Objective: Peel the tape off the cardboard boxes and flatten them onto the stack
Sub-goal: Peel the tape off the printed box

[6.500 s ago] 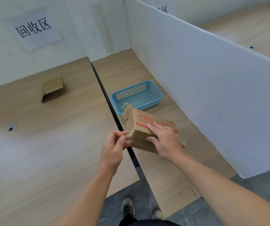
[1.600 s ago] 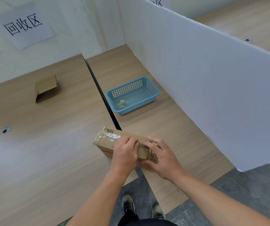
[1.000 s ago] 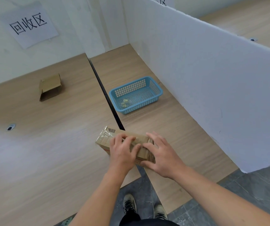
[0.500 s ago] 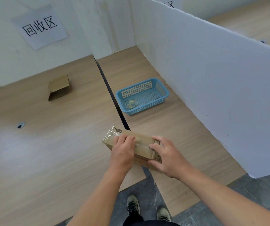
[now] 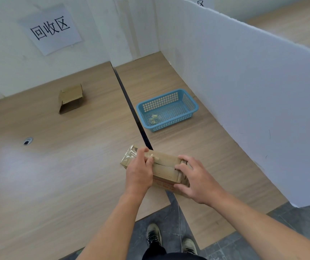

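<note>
Lying at the table's (image 5: 56, 175) near edge, the box (image 5: 164, 166) is gripped at its end by the right hand (image 5: 197, 178); the left hand (image 5: 140, 170) pinches its tape (image 5: 129, 154), which may tear if jerked.

box (image 5: 164, 167) astride the gap (image 5: 129, 106), basket (image 5: 189, 102) behind right, carton (image 5: 70, 99) far behind left

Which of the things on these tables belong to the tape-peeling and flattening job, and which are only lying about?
Job:
- cardboard box, held by left hand and right hand
- folded box farther back
- blue basket holding tape scraps

Lying about:
- paper sign
- white partition
- cable hole
</note>
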